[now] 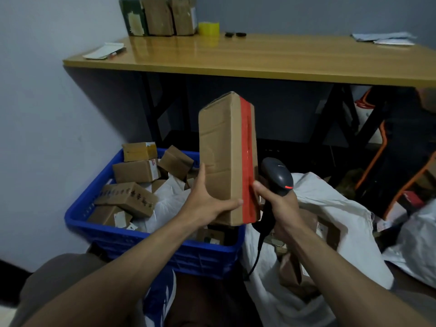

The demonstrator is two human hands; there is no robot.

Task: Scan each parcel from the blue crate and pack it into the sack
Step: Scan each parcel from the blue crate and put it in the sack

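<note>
While left hand (204,202) clasps the upright parcel (224,159), right hand (282,208) curls fingers (258,188) round the scanner (278,174).

scanner (279,177) handle: mostly hidden | table boxes (158,17): tops cut off | sack (330,208) contents: mostly hidden

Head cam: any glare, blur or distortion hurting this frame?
Head view: dim, bluish light; deep shadow under the table, whose glossy top mirrors the boxes standing on it; wide-angle stretch toward the corners; the parcel and scanner are sharp; the far-right edge looks smeared.
</note>
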